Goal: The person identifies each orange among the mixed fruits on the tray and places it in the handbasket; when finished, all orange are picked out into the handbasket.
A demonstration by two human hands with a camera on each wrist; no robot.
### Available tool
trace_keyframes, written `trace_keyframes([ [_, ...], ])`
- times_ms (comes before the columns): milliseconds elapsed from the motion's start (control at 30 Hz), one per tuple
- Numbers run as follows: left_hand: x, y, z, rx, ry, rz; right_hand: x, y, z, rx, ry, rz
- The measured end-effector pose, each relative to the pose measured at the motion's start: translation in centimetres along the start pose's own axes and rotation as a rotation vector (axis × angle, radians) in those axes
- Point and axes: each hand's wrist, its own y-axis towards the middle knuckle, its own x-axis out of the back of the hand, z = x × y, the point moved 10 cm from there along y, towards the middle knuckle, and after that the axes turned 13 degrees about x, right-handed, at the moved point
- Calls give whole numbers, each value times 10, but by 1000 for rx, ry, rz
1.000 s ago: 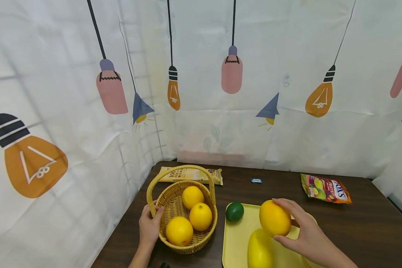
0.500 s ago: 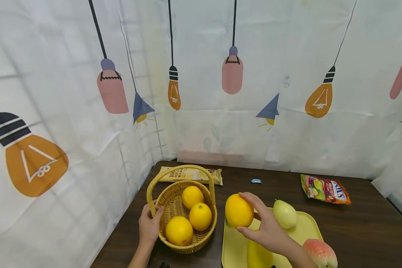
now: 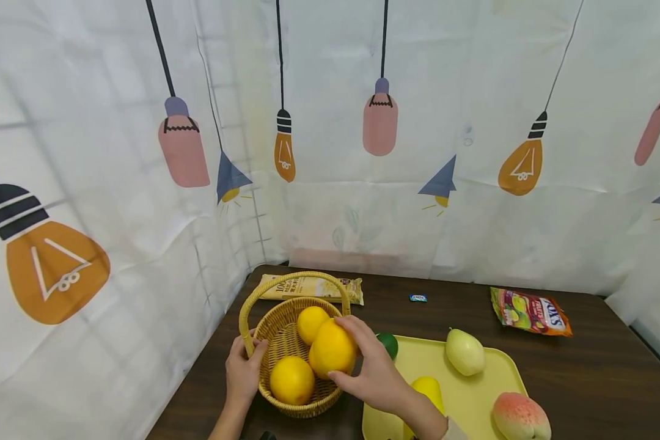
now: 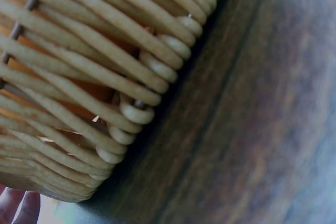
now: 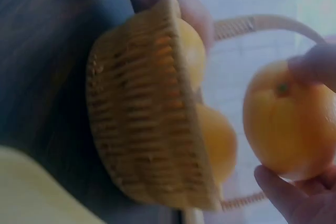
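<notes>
My right hand (image 3: 376,373) holds an orange (image 3: 334,347) between thumb and fingers, over the right side of a wicker basket (image 3: 302,410). In the right wrist view, the held orange (image 5: 283,127) is above the basket's rim, apart from the oranges inside. Two oranges show plainly in the basket, one at the front (image 3: 292,380) and one at the back (image 3: 311,324); another is mostly hidden behind the held one. My left hand (image 3: 243,371) grips the basket's left rim by the foot of its arched handle. The left wrist view shows the woven wall (image 4: 89,61) close up, with fingertips (image 4: 26,208) beside it.
Right of the basket lies a yellow tray (image 3: 462,397) with a green fruit (image 3: 387,344), a yellow fruit (image 3: 429,391), a pear (image 3: 465,352) and a peach (image 3: 521,417). Behind are a long yellow packet (image 3: 313,287), a small blue wrapper (image 3: 418,298) and a candy bag (image 3: 530,311).
My right hand has carried the orange leftward from above the tray to over the basket, uncovering the pear and peach. My left hand has stayed on the basket.
</notes>
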Motion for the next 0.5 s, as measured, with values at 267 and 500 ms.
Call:
trace_keyframes([
  [267,2,-1,2,-16,-6,-34,-20,19,-1,49,18,12],
  [500,2,-1,2,-13,-10,-42,-28,31,-3,73,-19,20],
])
